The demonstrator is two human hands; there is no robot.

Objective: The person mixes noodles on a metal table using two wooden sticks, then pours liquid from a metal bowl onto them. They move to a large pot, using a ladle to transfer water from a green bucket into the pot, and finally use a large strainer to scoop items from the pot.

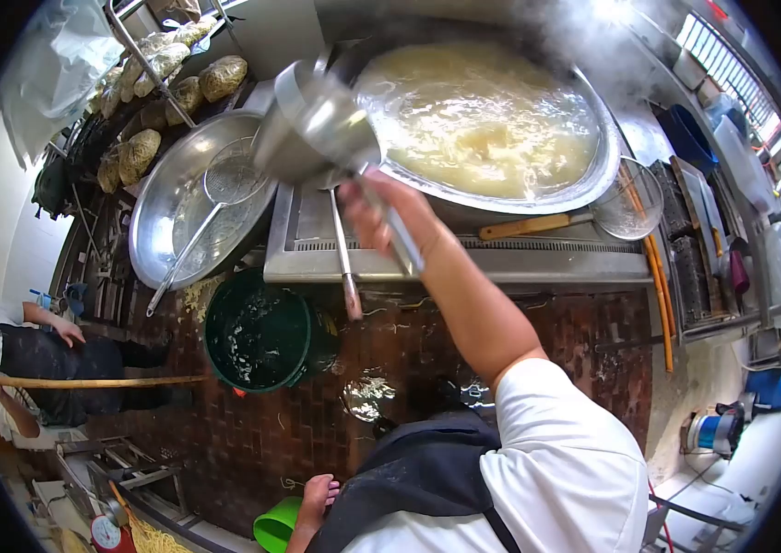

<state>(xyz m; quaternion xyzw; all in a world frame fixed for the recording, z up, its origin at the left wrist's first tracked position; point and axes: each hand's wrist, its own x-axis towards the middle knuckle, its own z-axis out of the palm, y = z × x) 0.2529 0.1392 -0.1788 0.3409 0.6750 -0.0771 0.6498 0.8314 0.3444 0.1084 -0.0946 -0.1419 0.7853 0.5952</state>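
Observation:
My right hand (389, 212) is wrapped around the handle of a large metal ladle (312, 129), blurred by motion. The ladle's deep bowl hangs over the stove's left corner, overlapping the near-left rim of a big wok (607, 152) of bubbling pale liquid. Low by my apron, my left hand (319, 490) has its fingers curled in, with nothing showing in them. Beside it is a lime-green bucket (266, 527), overlapped by the wrist. A wide metal basin (146, 235) left of the stove holds a long-handled strainer (195, 241).
A dark green tub (303, 364) stands on the wet brick floor. A wooden-handled skimmer (527, 227) lies on the stove's (464, 267) right front. Another handle juts over its front edge. At left a person (49, 355) holds a long pole (105, 382). Steam rises behind the wok.

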